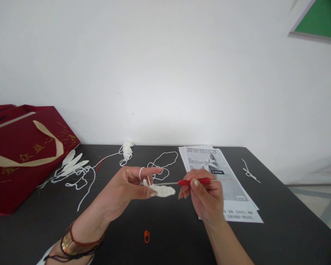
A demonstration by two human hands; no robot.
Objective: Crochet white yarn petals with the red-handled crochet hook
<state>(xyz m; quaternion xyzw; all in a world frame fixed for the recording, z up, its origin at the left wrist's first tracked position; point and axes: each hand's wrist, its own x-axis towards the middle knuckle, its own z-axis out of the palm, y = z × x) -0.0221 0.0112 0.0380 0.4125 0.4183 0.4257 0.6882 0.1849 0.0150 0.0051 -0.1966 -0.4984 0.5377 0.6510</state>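
Between thumb and fingers, my left hand [127, 189] pinches a white crocheted piece [165, 191], long and leaf-shaped. White yarn wraps round my raised left index finger. My right hand [206, 195] grips a crochet hook [183, 182] by its red handle, like a pencil. The hook's metal shaft points left and reaches the piece near my left fingertips; its tip is hidden there. Behind my hands, a loose loop of white yarn [177, 156] lies on the black table [121, 235].
An orange stitch marker [146, 236] lies near the front. At left are a dark red gift bag [22, 176], several white crocheted pieces [74, 163] and a red stick [100, 164]. A yarn bundle [127, 150] rests by the wall. Printed sheets [237, 195] and a yarn scrap [248, 172] lie right.
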